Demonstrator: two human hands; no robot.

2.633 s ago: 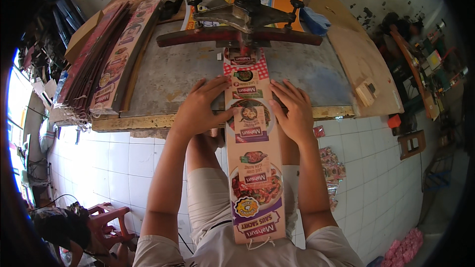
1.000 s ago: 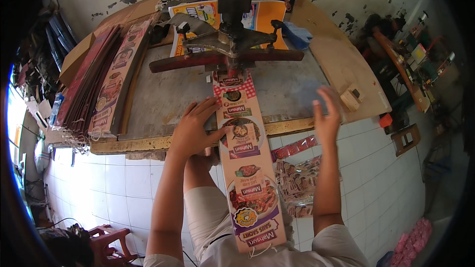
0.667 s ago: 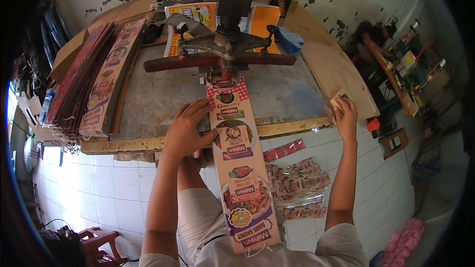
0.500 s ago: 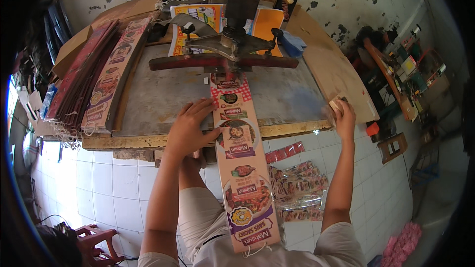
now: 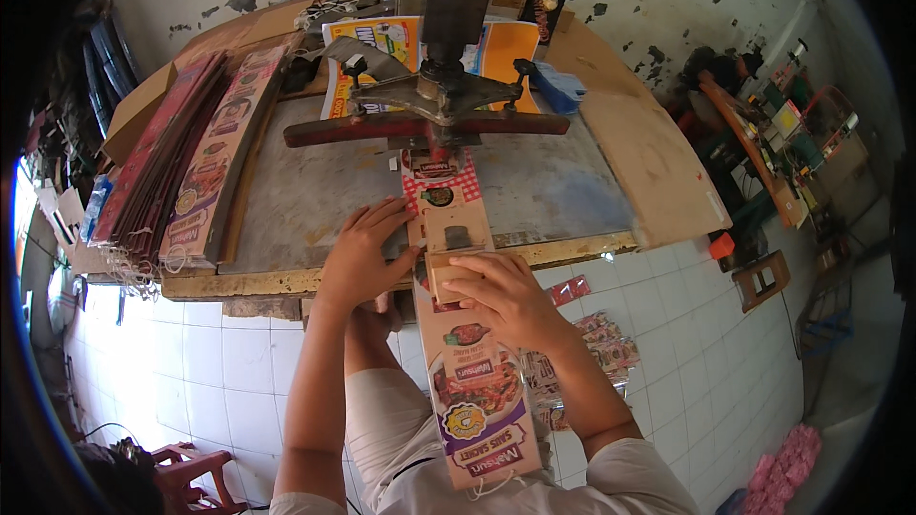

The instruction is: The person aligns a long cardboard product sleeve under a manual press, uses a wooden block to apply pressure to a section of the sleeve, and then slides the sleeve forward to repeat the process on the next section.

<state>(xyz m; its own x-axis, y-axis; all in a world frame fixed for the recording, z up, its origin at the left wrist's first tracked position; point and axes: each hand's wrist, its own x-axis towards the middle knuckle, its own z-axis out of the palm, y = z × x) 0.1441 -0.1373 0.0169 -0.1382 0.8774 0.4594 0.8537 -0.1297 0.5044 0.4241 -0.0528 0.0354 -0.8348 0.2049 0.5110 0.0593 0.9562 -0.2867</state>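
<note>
A long printed cardboard strip (image 5: 477, 343) runs from beneath the press head toward my lap, past the table's front edge. My left hand (image 5: 367, 248) lies at its left side, fingers stretched out over the table and thumb against the strip's edge. On the strip's middle sits a tan, block-like piece (image 5: 445, 278), with my right hand (image 5: 506, 296) closed over its right side. Just beyond the fingers is a flat tan part with a dark, rounded opening (image 5: 458, 235); whether it belongs to the block I cannot tell. The red press bar (image 5: 363, 128) spans above the strip's far end.
Stacked strips (image 5: 219, 157) lie on the table's left side beside a bundle of dark red ones (image 5: 157, 162). A blue brush-like thing (image 5: 558, 88) rests behind the press. Sachets (image 5: 611, 343) lie below on the tiled floor. A red stool (image 5: 196, 477) stands at lower left.
My right hand has come in from the table's right edge with the tan block and set it on the strip. My left hand has stayed almost in place. The view has shifted slightly.
</note>
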